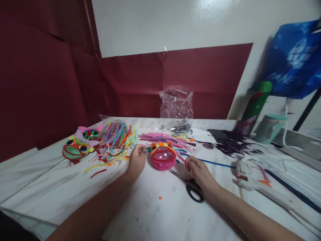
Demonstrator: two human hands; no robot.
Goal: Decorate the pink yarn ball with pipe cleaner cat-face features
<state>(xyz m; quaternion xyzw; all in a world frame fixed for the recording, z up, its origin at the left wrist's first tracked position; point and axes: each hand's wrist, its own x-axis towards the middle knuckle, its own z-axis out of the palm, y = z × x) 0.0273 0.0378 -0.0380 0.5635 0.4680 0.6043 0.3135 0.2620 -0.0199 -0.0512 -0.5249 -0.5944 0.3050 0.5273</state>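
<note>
A clear ball with pink pipe cleaners inside and orange ears (163, 156) sits on the white table (155, 214) between my hands. My left hand (136, 160) rests just left of it, fingers curled closed, pinching something I cannot make out. My right hand (199, 171) lies to the right of the ball, fingers curled, at the end of a blue pipe cleaner (215, 163). Black-handled scissors (192, 190) lie under my right wrist.
Two finished decorated balls (79, 145) and a heap of coloured pipe cleaner pieces (117, 137) lie at the left. Pink strips (165, 138), a clear plastic bag (177, 102), purple pieces (232, 142), a white glue gun (247, 177), a green can (254, 105) and a teal cup (269, 127) stand further back and right.
</note>
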